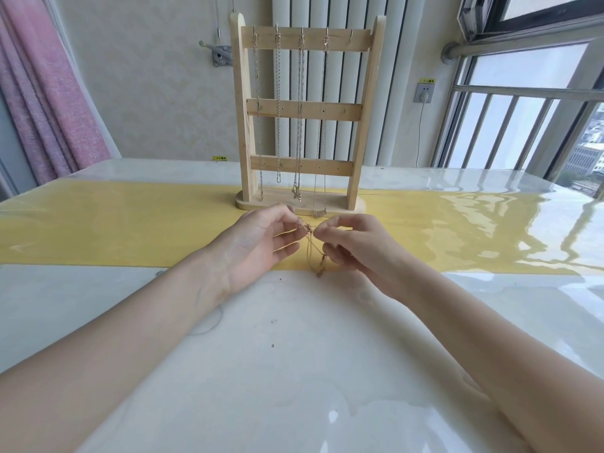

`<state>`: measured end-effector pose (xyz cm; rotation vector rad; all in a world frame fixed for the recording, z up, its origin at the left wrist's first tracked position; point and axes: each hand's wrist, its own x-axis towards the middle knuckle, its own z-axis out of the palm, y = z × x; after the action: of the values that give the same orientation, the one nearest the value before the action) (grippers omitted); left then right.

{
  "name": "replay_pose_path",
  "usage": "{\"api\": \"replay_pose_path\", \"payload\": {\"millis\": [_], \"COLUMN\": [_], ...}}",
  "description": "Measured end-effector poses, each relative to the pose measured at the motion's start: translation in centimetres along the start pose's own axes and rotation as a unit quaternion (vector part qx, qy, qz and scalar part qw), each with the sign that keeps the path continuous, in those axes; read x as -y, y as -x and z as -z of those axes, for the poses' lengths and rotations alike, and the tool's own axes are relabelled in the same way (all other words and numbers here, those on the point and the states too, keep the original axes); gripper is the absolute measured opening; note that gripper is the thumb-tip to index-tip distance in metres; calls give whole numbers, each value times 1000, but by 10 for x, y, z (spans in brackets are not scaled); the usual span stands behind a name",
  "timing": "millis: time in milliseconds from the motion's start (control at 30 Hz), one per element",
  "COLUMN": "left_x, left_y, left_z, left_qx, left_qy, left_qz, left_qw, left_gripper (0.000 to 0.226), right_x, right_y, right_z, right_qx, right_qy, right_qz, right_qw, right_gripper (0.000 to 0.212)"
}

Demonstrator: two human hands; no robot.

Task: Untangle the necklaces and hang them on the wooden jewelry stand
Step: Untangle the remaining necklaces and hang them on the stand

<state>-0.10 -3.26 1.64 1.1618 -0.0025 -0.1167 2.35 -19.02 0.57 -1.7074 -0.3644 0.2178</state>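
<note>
A wooden jewelry stand [356, 132] rises at the back of the table, on a yellow runner. Several chain necklaces [300, 125] hang from hooks on its top rail; the rightmost hook [353, 35] carries nothing. Just in front of the stand's base, my left hand [258, 243] and my right hand [353, 246] pinch a thin gold necklace [312, 253] between fingertips. Its clasp end sits between both hands at the top, and its loop dangles down to the table with a small pendant at the bottom.
The glossy white table [294, 371] carries a yellow runner [114, 230] across its middle. Behind the stand are a white radiator, a wall socket [424, 93] with a cord, a pink curtain at left and a window with railing at right.
</note>
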Motion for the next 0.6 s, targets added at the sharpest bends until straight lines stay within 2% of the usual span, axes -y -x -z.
{"api": "replay_pose_path", "payload": {"millis": [167,267,333,433,600], "left_x": [5,7,6,7,9], "left_y": [-1,-2,-3,-3,-2], "left_z": [-1,2,4,3,-1], "left_qx": [-35,-83,-105,-120,-114], "left_qy": [-90,-96,-92,-107,-54], "left_qz": [-15,-18,-22,-26,-22], "left_qw": [995,992,990,987,992], "left_gripper": [20,20,20,22,24], "right_x": [-1,1,2,3,1], "right_y": [-1,-2,-2,-2,1], "right_z": [4,1,1,3,3], "right_qx": [-17,-2,7,39,40], "right_qy": [14,19,-17,-101,-64], "right_qz": [27,67,79,43,4], "right_qw": [999,998,997,993,997], "right_gripper": [16,18,19,18,18]}}
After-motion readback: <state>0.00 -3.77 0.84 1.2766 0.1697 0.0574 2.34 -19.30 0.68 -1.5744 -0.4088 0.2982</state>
